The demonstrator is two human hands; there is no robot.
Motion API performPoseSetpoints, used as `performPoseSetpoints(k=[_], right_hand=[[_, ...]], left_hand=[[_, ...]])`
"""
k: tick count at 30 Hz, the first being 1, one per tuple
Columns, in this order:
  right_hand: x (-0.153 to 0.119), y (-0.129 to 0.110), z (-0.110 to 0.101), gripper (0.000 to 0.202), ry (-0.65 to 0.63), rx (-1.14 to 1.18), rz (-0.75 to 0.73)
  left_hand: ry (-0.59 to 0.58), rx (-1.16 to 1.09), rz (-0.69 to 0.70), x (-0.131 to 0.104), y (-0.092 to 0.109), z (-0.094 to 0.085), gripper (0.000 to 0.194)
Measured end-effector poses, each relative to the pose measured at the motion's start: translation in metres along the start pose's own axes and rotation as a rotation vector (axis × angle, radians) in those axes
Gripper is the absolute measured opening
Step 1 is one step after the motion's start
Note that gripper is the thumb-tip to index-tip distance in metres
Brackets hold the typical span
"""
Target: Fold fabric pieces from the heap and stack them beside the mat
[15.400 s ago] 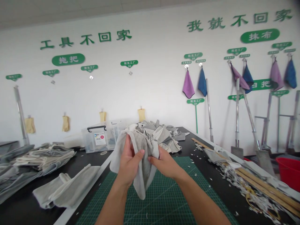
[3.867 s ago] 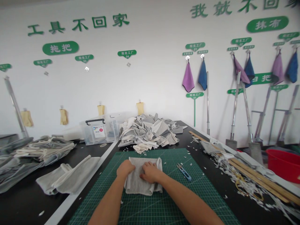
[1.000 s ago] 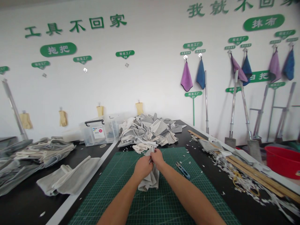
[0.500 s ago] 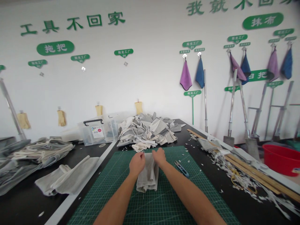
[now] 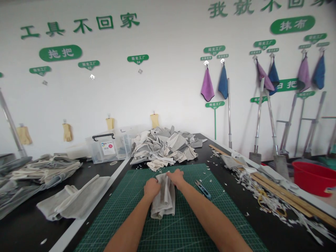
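A grey piece of fabric (image 5: 163,201), folded lengthwise, lies on the green cutting mat (image 5: 118,210) in front of me. My left hand (image 5: 152,188) pinches its upper left edge. At its upper right corner, my right hand (image 5: 177,177) grips the cloth with curled fingers. The fabric's lower end hangs loose toward me, with its layers showing. Right of my right hand, blue-handled thread snips (image 5: 203,190) rest on the mat, apart from both hands.
A heap of grey and white cloth pieces (image 5: 164,145) sits behind the mat. Folded grey cloths (image 5: 76,199) and a cloth stack (image 5: 47,169) lie left, near a clear plastic bin (image 5: 107,148). Wooden strips (image 5: 278,192) and white scraps (image 5: 265,201) line the right edge.
My left hand has slid slightly down and left along the cloth's edge. The right hand has dipped a little, and the fabric has shifted slightly toward me.
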State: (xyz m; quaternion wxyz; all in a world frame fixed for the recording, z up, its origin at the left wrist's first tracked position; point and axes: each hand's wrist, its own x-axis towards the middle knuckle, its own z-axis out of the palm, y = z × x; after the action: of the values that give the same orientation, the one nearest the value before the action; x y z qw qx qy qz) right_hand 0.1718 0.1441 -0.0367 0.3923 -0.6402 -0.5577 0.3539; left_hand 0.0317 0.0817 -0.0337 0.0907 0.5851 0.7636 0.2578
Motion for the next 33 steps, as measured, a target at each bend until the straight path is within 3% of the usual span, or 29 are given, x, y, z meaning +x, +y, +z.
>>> performPoseSetpoints(k=[5,10,14,20,25,29,33], right_hand=[[-0.005,0.000,0.002,0.070,-0.051,0.122,-0.002],[-0.005,-0.004,-0.001,0.045,-0.148,0.277,-0.055],[-0.006,-0.015,-0.009,0.028,-0.164,0.437,-0.207],[-0.019,-0.035,-0.016,0.038,-0.260,0.686,-0.360],[-0.024,-0.041,-0.015,0.043,-0.259,0.829,-0.385],[-0.015,-0.034,-0.011,0.040,-0.229,0.883,-0.292],[-0.008,-0.017,-0.004,0.036,-0.277,0.822,-0.164]], left_hand=[[0.053,-0.286,0.120,-0.003,0.004,-0.004,0.015],[0.071,-0.633,0.144,-0.003,0.010,-0.007,0.018],[-0.037,-0.901,0.056,-0.001,0.007,-0.005,0.027],[-0.270,-1.158,0.021,-0.011,0.004,-0.011,0.040],[-0.422,-1.195,0.019,-0.020,0.008,-0.017,0.042],[-0.393,-1.073,0.010,-0.012,0.005,-0.027,0.033],[-0.366,-0.955,0.033,-0.003,0.001,-0.043,0.024]])
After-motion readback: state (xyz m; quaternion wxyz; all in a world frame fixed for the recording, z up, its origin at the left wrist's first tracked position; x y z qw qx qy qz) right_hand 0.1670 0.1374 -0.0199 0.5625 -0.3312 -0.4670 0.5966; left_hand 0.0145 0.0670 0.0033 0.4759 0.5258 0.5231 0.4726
